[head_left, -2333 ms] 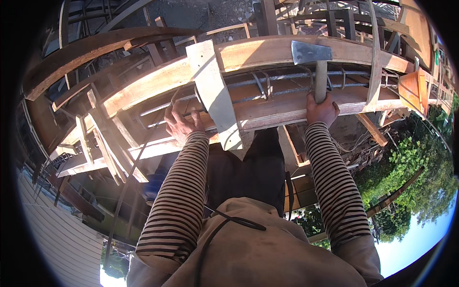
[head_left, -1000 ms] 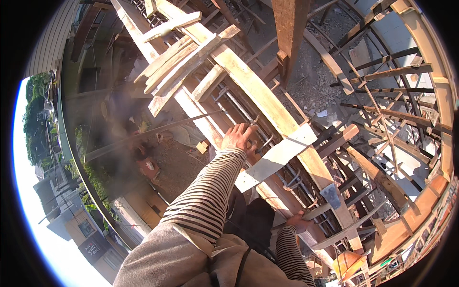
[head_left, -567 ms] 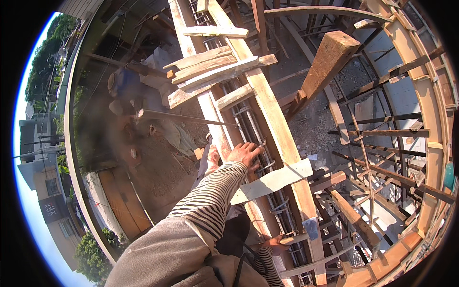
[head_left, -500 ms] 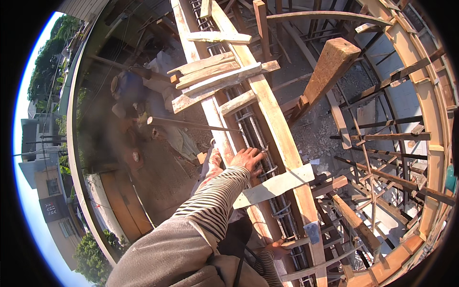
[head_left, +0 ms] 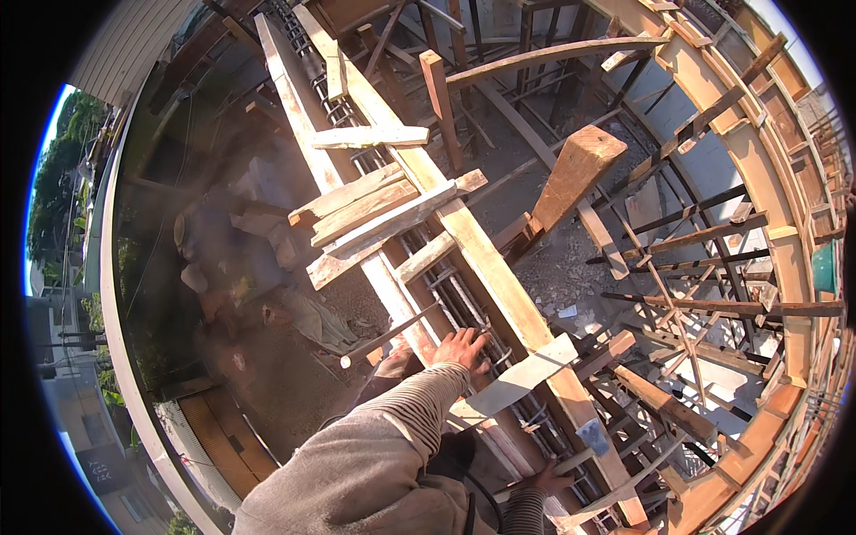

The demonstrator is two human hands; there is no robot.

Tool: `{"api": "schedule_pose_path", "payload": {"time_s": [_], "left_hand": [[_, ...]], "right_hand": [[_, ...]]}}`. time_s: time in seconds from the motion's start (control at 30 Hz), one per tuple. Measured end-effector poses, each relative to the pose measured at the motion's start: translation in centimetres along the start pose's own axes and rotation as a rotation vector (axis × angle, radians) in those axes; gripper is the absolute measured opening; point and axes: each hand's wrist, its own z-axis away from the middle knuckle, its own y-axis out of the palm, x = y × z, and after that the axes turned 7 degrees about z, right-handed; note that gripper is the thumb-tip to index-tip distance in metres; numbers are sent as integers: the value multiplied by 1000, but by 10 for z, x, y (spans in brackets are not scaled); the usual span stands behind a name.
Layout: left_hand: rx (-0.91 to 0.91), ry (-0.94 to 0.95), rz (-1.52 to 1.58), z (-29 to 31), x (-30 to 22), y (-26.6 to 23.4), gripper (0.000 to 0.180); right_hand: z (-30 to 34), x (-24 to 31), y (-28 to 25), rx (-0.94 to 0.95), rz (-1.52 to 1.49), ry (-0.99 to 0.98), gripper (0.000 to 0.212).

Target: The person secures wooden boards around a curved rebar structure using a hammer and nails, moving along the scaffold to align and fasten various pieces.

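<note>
A long timber beam form holds steel reinforcing bars with tie hoops between two side boards. My left hand, in a striped cuff, lies over the near formwork board, its bent fingers curled over the inner edge beside the bars. Just past it a pale wooden crosspiece bridges both boards. Lower down, my right hand is closed over the same side of the form, beside a smaller crosspiece; part of this hand is hard to make out. Neither hand shows a loose object.
Several wooden strips lie across the form further up. A round pole juts out beside my left hand. To the right stand a thick timber post and curved formwork above a deep drop with rubble. A dim lower area lies left.
The view has turned and shifted, so the form sits further left at its upper end. Both hands keep about the same places on the form.
</note>
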Motion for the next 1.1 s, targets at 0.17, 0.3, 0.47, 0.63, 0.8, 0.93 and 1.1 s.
{"api": "schedule_pose_path", "payload": {"time_s": [0.17,0.3,0.47,0.63,0.8,0.93,1.1], "left_hand": [[6,26,65,5,7,-8,65],[-27,59,111,4,19,8,60],[-61,287,313,-4,40,12,50],[203,668,-30,36,98,-51,25],[-92,564,356,-2,246,-267,27],[-591,104,42,-150,355,-358,67],[-124,-173,-220,-242,397,-396,81]], "right_hand": [[0,65,14,-333,226,-288,70],[86,251,28,297,-357,-825,88],[245,423,37,856,-547,-1472,76],[277,403,65,832,-586,-1150,34],[284,406,76,696,-730,-958,43],[293,400,80,506,-684,-795,45],[313,412,88,156,-651,-588,44]]}}
